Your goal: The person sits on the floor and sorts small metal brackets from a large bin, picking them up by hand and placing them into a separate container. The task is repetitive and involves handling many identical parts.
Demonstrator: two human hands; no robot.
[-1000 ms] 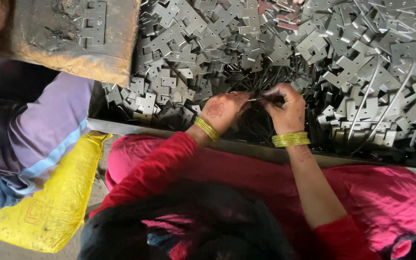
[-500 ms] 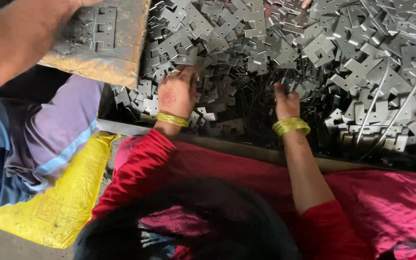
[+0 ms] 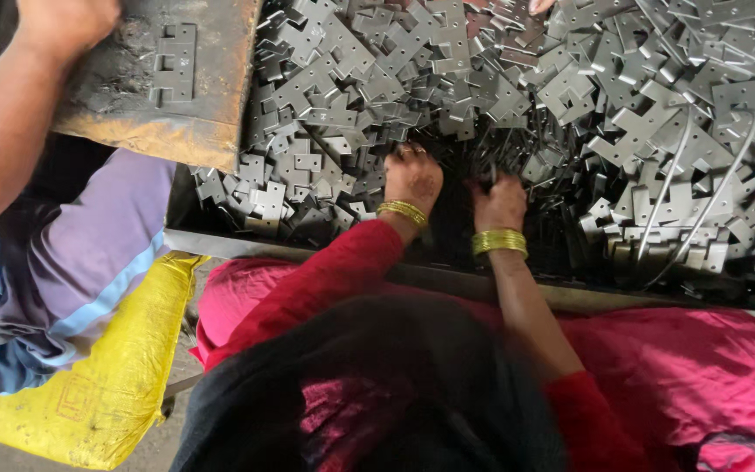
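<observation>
A big heap of flat grey stamped metal pieces (image 3: 570, 79) fills a dark bin. My left hand (image 3: 412, 179), with gold bangles on its wrist, lies on the pieces near the bin's front edge, and its fingertips are curled down into the heap. Just to its right, my right hand (image 3: 500, 203), also with gold bangles, is closed like a fist among the pieces in a dark hollow. What its fingers enclose is hidden. Red sleeves cover both of my arms.
Another person's bare arm (image 3: 10, 131) reaches in at the top left, with the hand on a worn wooden board (image 3: 176, 114) that bears one metal piece. A yellow sack (image 3: 107, 376) lies at the lower left. The bin's metal front rim (image 3: 246, 249) runs across in front of me. Long thin metal strips (image 3: 666, 201) stick out of the heap at the right.
My hands went from close together to apart in the heap, then came near each other again, lower by the front rim. The other person's arm has come into view at the top left.
</observation>
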